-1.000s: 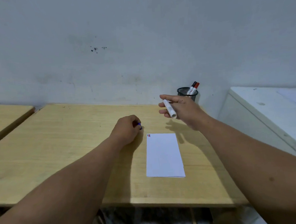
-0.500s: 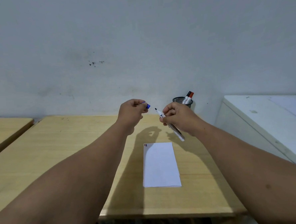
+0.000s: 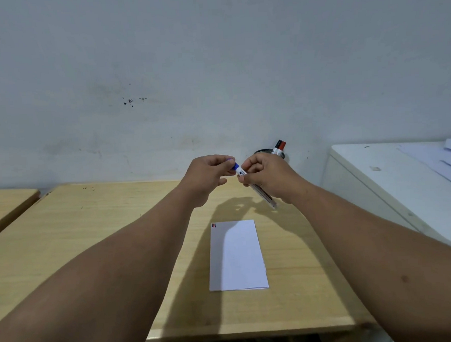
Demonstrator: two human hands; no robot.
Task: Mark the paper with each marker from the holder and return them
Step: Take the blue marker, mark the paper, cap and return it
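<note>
A white folded paper (image 3: 236, 254) lies on the wooden desk (image 3: 91, 245), with small red, dark and blue marks at its top left corner. Above the desk my right hand (image 3: 267, 177) grips a white marker (image 3: 260, 192), its tip end pointing left. My left hand (image 3: 208, 172) pinches the blue cap (image 3: 236, 166), which sits on or right at the marker's tip. Behind my right hand stands a dark mesh holder (image 3: 270, 152) with a black-capped and a red-capped marker (image 3: 280, 146) sticking out.
A white cabinet or appliance (image 3: 394, 187) with sheets of paper on top stands to the right of the desk. A second wooden desk (image 3: 7, 205) is at the left. A grey wall runs behind.
Both hands rose from near the paper and came together. The blue cap in my left hand has closed the gap to the marker's bare tip.
</note>
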